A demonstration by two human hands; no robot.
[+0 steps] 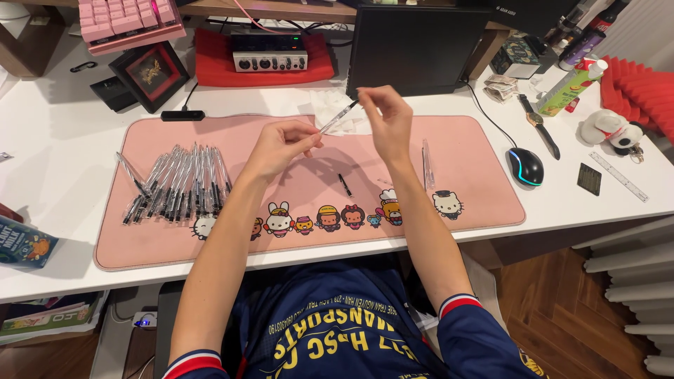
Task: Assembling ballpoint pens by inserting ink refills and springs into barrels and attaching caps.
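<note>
My left hand (281, 146) and my right hand (385, 118) hold one clear pen barrel (338, 116) between them above a pink desk mat (456, 151). The left fingers pinch its lower end, the right fingers grip its upper tip. Beneath the hands a small black pen part (345, 184) lies on the mat. A row of several clear pens with black tips (175, 184) lies on the mat's left side. Another clear pen barrel (426, 163) rests on the mat to the right of my right arm.
A dark monitor (414, 49) stands behind the mat, with crumpled white tissue (330, 105) at its foot. A black mouse (525, 166), a wristwatch (538, 123), a ruler (618, 176) and a plush toy (609, 130) lie to the right. A framed picture (149, 74) and a pink keyboard (130, 21) sit at the back left.
</note>
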